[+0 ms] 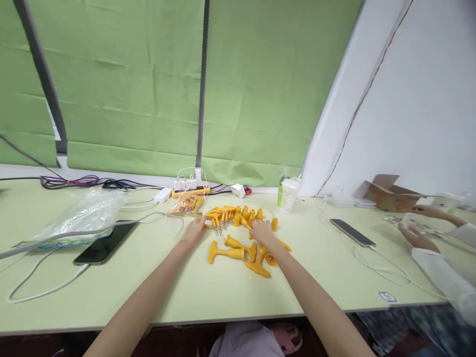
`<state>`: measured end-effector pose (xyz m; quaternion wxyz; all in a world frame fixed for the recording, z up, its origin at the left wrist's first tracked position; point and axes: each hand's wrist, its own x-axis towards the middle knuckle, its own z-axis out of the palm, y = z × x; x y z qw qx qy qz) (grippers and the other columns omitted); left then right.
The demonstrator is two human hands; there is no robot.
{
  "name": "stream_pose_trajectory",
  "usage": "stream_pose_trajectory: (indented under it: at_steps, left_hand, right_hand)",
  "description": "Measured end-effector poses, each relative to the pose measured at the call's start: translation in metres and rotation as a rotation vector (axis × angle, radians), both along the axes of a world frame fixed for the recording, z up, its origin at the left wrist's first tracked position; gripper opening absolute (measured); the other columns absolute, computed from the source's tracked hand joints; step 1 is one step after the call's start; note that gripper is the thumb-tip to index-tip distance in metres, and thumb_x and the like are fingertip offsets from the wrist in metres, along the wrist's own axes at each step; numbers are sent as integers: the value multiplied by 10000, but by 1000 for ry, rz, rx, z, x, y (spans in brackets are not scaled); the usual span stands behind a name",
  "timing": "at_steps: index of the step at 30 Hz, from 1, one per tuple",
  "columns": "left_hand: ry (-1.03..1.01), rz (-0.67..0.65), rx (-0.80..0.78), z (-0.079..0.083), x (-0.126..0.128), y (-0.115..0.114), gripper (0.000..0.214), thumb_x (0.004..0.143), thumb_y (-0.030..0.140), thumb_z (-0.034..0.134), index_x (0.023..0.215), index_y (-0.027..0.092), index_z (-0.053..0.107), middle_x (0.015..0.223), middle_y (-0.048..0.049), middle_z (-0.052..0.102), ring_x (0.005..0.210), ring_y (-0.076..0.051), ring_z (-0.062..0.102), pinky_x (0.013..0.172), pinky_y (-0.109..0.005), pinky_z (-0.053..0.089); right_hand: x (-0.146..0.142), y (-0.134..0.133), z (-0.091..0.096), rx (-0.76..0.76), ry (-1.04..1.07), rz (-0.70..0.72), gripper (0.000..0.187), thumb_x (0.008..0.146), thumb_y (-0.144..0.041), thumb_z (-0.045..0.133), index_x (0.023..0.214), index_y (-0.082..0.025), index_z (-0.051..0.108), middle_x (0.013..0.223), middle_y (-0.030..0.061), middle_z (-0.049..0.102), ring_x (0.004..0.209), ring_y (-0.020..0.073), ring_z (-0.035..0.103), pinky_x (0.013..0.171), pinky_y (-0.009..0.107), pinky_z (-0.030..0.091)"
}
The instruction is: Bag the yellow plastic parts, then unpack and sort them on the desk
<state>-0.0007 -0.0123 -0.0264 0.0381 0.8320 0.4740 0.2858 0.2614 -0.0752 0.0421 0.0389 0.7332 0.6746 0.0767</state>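
My left hand [194, 232] is at the left end of a row of yellow plastic handles [217, 213], its fingers closed on a yellow plastic piece that shows only in part. Metal springs [222, 228] lie in front of this row. On the other side, my right hand [261, 231] reaches down beside several yellow plastic sockets [252, 216], fingers bent; what they hold, if anything, is hidden. Nearer to me lie T-shaped yellow pieces, among them one T-handle [223, 252] on its side and another T-handle [259, 265] under my right forearm.
A plastic bag of yellow parts [187, 204] lies by a power strip [190, 192]. At left are a clear bag [80, 213], a tablet [106, 243] and cables. A drink cup [289, 195] and a phone [352, 232] are at right, near a co-worker's hands [418, 235].
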Motion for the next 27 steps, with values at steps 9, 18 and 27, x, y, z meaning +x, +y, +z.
stream_pose_trajectory:
  at_steps: [9, 18, 27]
  left_hand:
    - [-366, -275, -162, 2, -2, -3, 338, 863, 168, 333, 1152, 175, 508, 897, -70, 625, 884, -178, 597, 831, -327, 469]
    - [-288, -163, -31, 1, -4, -5, 268, 894, 236, 359, 1057, 168, 560, 969, -91, 619, 930, -208, 573, 865, -370, 454]
    - [-176, -212, 43, 6, 0, -12, 212, 870, 158, 379, 888, 189, 587, 938, -77, 634, 944, -210, 564, 867, -386, 445]
  right_hand:
    - [29, -32, 28, 244, -127, 124, 229, 814, -107, 444, 982, -162, 590, 1018, 117, 647, 936, 210, 596, 718, 280, 390]
    - [53, -59, 28, 77, 12, 438, 240, 755, -89, 506, 913, -211, 639, 966, 46, 661, 946, 188, 563, 770, 275, 376]
    - [8, -39, 48, 70, 190, 452, 320, 824, -171, 477, 1074, -267, 651, 1172, 46, 627, 1071, 215, 547, 885, 353, 372]
